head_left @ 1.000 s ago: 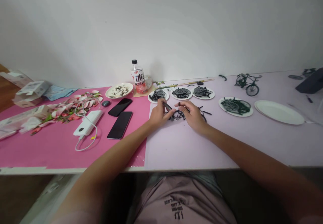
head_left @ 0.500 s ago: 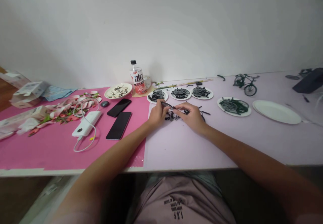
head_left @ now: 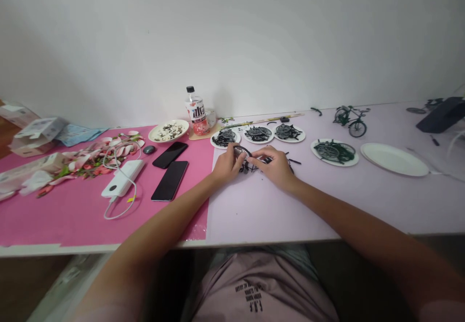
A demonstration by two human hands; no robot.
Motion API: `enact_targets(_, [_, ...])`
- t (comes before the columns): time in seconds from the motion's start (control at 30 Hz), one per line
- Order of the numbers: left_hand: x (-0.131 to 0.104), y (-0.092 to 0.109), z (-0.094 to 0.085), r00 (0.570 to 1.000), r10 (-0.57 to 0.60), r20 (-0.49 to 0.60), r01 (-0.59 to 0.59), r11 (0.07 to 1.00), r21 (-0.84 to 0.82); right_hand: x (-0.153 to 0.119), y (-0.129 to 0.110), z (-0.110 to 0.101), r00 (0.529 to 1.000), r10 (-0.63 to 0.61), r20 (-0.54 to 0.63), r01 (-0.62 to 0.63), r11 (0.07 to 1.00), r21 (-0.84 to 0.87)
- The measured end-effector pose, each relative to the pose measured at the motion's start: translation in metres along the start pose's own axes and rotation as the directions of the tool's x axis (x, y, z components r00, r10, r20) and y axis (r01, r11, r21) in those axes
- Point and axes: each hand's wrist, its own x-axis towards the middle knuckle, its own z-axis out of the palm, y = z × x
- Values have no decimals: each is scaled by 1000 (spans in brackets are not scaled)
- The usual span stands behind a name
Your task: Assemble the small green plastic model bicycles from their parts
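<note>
A small black toy bicycle wheel [head_left: 242, 151] with thin spokes is tilted up above the table. My left hand [head_left: 225, 166] is closed on its left side, thumb in front. The fingers of my right hand [head_left: 276, 166] are pinched at the wheel's right rim; whether they also hold a tiny part is hidden. Black bicycle parts [head_left: 248, 168] lie below and behind my hands, partly covered by them. A short black rod [head_left: 294, 161] rests just right of my right hand.
Behind my hands, white plates hold black parts [head_left: 258, 133]; another holds green parts [head_left: 333, 151]. An assembled toy bicycle [head_left: 351, 120] stands back right, near an empty white plate [head_left: 395, 159]. Left are phones [head_left: 170, 180], a power bank [head_left: 122, 178], petals and a drink bottle [head_left: 196, 114].
The wheel has turned from nearly edge-on so that its spokes now show. Both hands keep almost the same place; the view has shifted slightly.
</note>
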Motion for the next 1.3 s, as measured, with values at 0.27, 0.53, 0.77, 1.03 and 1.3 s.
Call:
enact_targets(0.27, [-2,3,3,997,75,-28,-76,997,-22,6,7,0,985,172,0,-171,979,114])
enact_targets(0.53, [-1,11,2,1000,1,-14,0,999,41,4,10,3,969,241,49,-246,946,213])
enact_targets(0.77, [-1,11,1,1000,1,3,-1,999,55,3,11,3,970,235,58,-242,944,225])
enact_targets(1.03, [-1,10,2,1000,4,-4,-3,996,89,4,10,3,977,212,39,-215,960,179])
enact_targets(1.3, [-1,9,2,1000,1,-2,-1,994,105,4,13,5,982,186,19,-187,972,144])
